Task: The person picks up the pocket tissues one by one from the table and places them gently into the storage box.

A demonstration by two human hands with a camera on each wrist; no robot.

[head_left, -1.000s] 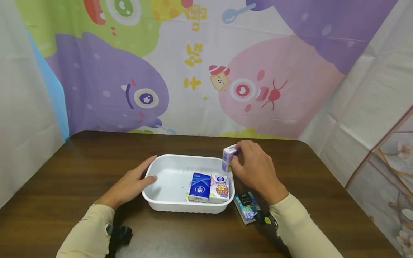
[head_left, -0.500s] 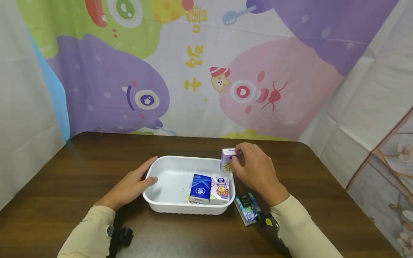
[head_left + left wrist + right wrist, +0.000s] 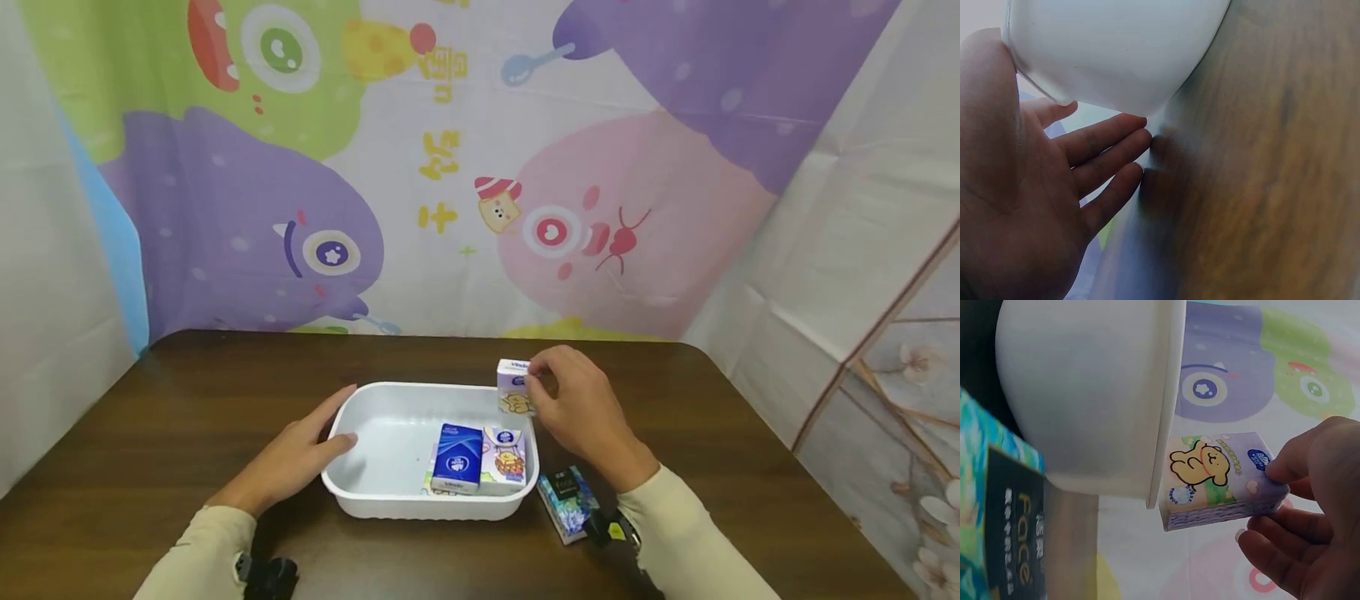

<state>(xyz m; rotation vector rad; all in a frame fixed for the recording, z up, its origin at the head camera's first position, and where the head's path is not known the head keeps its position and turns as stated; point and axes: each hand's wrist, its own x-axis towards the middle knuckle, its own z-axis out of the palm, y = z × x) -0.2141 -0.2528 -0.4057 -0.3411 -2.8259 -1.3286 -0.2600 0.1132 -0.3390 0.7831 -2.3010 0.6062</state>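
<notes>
In the head view a white plastic tub stands on the table. My left hand rests at its left end, thumb over the rim and fairly straight fingers along the outside. My right hand pinches a small purple tissue pack by its upper end, upright at the tub's back right corner. A cartoon dog shows on the pack in the right wrist view. Inside the tub, a blue tissue pack lies beside a white cartoon tissue pack, with another patterned pack partly hidden below.
A blue-green tissue pack marked "Face" lies on the brown table, right of the tub and close to the right wrist. A cartoon-print cloth hangs behind the table's far edge, with pale cloths at both sides.
The purple tissue pack has turned in my right hand, so its printed front faces the head camera. My left hand stays at the tub. The head view has tilted up slightly.
</notes>
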